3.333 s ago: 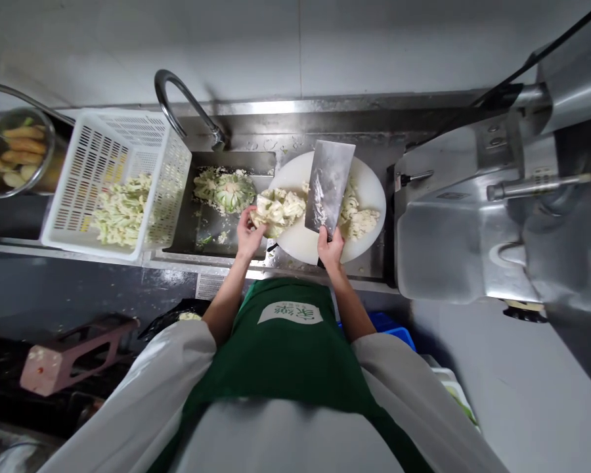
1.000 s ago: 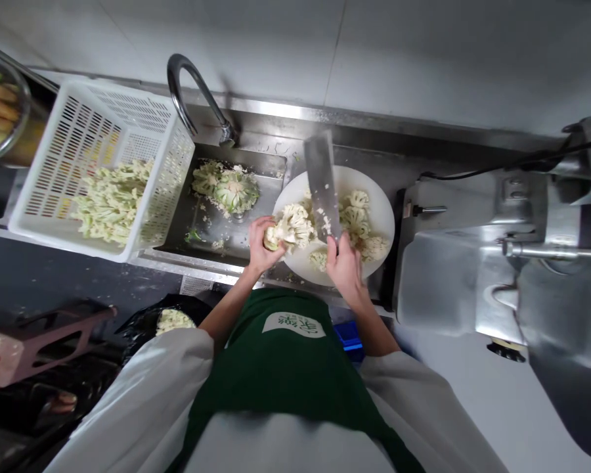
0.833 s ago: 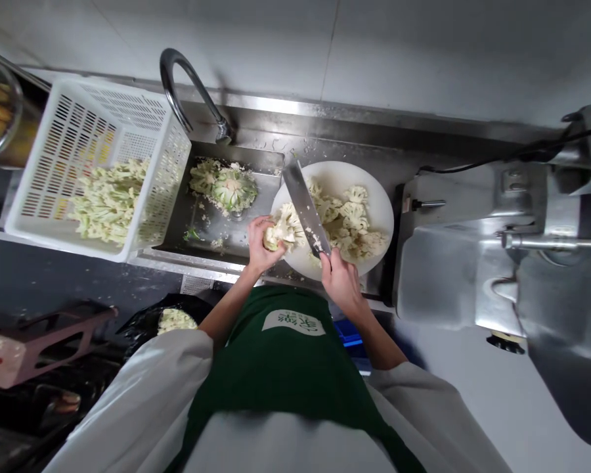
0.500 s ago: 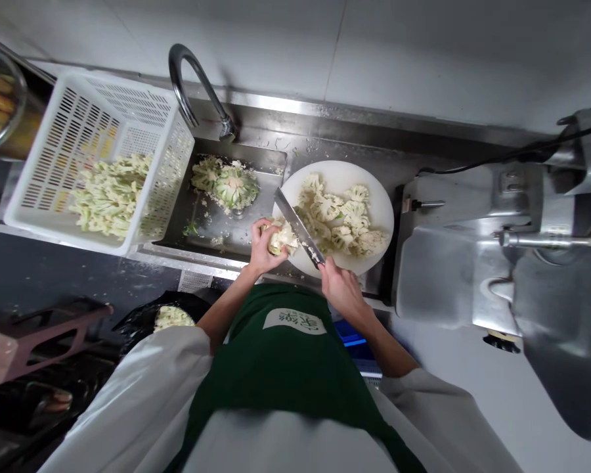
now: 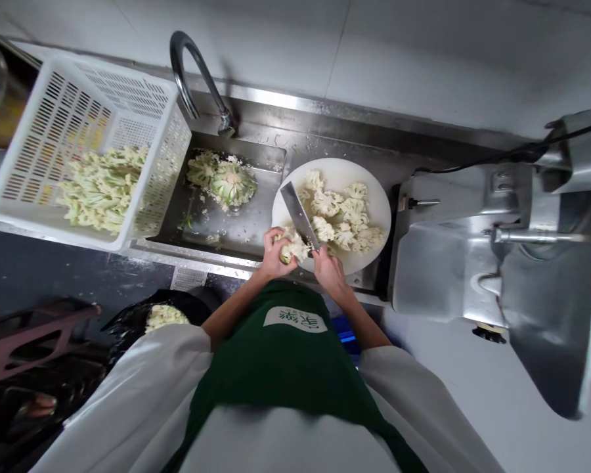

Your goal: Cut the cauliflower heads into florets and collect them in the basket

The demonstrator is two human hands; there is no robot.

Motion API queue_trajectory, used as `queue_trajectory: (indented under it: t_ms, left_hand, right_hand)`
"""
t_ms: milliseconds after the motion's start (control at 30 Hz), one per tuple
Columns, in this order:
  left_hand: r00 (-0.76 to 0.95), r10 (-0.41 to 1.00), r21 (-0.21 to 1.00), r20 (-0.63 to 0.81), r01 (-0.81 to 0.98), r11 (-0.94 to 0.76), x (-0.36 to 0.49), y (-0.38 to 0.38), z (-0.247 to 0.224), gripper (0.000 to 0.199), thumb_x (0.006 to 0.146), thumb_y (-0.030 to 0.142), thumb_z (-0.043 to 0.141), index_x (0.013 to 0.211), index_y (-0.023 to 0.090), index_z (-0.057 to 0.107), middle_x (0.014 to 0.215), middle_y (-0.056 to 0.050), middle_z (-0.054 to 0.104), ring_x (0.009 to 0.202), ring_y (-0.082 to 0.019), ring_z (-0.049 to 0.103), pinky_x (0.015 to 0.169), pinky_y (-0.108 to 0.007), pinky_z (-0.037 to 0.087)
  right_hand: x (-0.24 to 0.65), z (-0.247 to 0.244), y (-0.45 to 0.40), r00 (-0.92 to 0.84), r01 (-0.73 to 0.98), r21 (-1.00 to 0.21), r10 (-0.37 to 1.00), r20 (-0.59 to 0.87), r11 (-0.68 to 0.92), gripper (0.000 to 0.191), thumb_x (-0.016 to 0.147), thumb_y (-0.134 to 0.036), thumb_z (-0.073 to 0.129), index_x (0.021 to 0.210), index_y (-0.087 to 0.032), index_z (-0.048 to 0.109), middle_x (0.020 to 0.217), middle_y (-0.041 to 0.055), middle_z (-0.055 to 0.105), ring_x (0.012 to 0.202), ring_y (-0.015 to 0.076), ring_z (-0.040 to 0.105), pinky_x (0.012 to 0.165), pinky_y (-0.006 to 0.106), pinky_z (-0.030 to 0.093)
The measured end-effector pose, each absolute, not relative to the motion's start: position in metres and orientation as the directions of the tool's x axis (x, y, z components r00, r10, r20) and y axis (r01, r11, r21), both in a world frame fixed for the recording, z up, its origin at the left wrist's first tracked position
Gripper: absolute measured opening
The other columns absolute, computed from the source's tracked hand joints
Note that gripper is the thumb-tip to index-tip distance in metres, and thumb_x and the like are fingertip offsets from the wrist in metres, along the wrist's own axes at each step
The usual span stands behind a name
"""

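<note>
My left hand (image 5: pixel 276 257) grips a piece of cauliflower (image 5: pixel 294 247) at the lower left edge of a round white cutting board (image 5: pixel 342 167). In my right hand (image 5: pixel 329 268) is the handle of a cleaver (image 5: pixel 299 214), its blade slanting up and left over the board, close beside the held piece. Several cut cauliflower pieces (image 5: pixel 347 217) lie on the board to the right of the blade. Left of the board, a cauliflower head (image 5: pixel 232 184) and a smaller piece (image 5: pixel 201 169) rest in the steel sink (image 5: pixel 256 230) among white crumbs.
A white plastic basket (image 5: pixel 165 157) with cut florets stands left of the sink. The faucet (image 5: pixel 190 59) arches over the sink's back edge. At the right is a metal slicing machine (image 5: pixel 433 269). Below left, a black bag (image 5: pixel 123 325) holds cauliflower bits.
The cleaver and my right hand have moved slightly left and up, and the blade stands at a steeper slant. My left hand has shifted right with the cauliflower piece. The camera view has shifted a little.
</note>
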State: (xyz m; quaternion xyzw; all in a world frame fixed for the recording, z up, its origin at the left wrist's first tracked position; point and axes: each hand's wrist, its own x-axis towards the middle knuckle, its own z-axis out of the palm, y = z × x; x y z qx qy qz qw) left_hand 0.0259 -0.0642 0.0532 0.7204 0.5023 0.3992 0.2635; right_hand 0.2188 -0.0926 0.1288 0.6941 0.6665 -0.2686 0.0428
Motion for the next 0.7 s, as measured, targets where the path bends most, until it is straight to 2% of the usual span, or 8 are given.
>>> queue_trajectory:
  t_ms: [100,200,300,433,500,600,700]
  left_hand:
    - [0.023,0.964,0.850,0.264,0.468,-0.244,0.021,-0.067,0.041,0.058,0.067,0.035,0.073,0.117,0.022,0.047,0.133,-0.016,0.043,0.132,-0.035,0.045,0.112,-0.057,0.042]
    - [0.051,0.977,0.878,0.205,0.431,-0.206,0.013,-0.068,0.036,0.069,0.069,0.035,0.073,0.130,0.021,0.042,0.139,-0.017,0.042,0.137,-0.035,0.043,0.116,-0.057,0.038]
    - [0.124,0.983,0.882,0.137,0.436,-0.179,0.006,-0.070,0.038,0.066,0.071,0.034,0.075,0.130,0.020,0.049,0.140,-0.017,0.042,0.141,-0.036,0.040,0.118,-0.057,0.036]
    - [0.102,0.991,0.907,0.083,0.404,-0.118,-0.001,-0.070,0.035,0.055,0.071,0.037,0.076,0.120,0.020,0.057,0.137,-0.016,0.046,0.142,-0.036,0.042,0.117,-0.056,0.039]
    - [0.077,0.996,0.944,0.040,0.323,-0.063,-0.006,-0.069,0.030,0.053,0.070,0.042,0.075,0.116,0.021,0.058,0.132,-0.015,0.051,0.135,-0.033,0.050,0.113,-0.053,0.045]
    - [0.034,0.992,0.988,-0.123,0.098,0.119,-0.015,-0.071,0.022,0.054,0.073,0.049,0.067,0.119,0.022,0.054,0.120,-0.012,0.060,0.114,-0.028,0.064,0.099,-0.048,0.055]
    - [0.058,0.949,0.933,-0.309,-0.174,0.314,-0.026,-0.076,0.018,0.054,0.080,0.054,0.050,0.124,0.022,0.049,0.109,-0.010,0.063,0.094,-0.023,0.069,0.086,-0.045,0.059]
  right_hand:
    - [0.224,0.117,-0.093,0.006,0.916,-0.372,0.932,-0.363,-0.151,0.033,0.108,-0.034,0.034,0.114,-0.015,0.060,0.088,0.0114,0.075,0.078,0.0239,0.070,0.071,0.030,0.044]
    - [0.228,0.114,-0.091,0.033,0.887,-0.429,0.949,-0.314,-0.173,0.031,0.106,-0.036,0.038,0.107,-0.017,0.063,0.089,0.0105,0.074,0.079,0.0239,0.069,0.071,0.029,0.044]
    - [0.228,0.115,-0.086,0.079,0.870,-0.443,0.949,-0.306,-0.216,0.033,0.105,-0.038,0.038,0.104,-0.017,0.063,0.089,0.0109,0.074,0.080,0.0241,0.067,0.070,0.029,0.043]
    - [0.227,0.115,-0.079,0.090,0.859,-0.456,0.946,-0.312,-0.232,0.033,0.105,-0.039,0.040,0.105,-0.017,0.063,0.091,0.0110,0.074,0.081,0.0240,0.066,0.071,0.029,0.042]
    - [0.228,0.114,-0.077,0.098,0.860,-0.453,0.946,-0.311,-0.237,0.032,0.104,-0.040,0.040,0.104,-0.017,0.063,0.089,0.0102,0.074,0.080,0.0238,0.065,0.071,0.029,0.042]
    - [0.229,0.111,-0.073,0.127,0.863,-0.435,0.943,-0.307,-0.258,0.032,0.104,-0.041,0.041,0.101,-0.018,0.063,0.087,0.0097,0.073,0.080,0.0240,0.064,0.070,0.029,0.041]
    - [0.229,0.110,-0.069,0.160,0.865,-0.418,0.942,-0.296,-0.278,0.032,0.104,-0.040,0.041,0.102,-0.017,0.063,0.089,0.0113,0.073,0.082,0.0252,0.065,0.069,0.030,0.041]
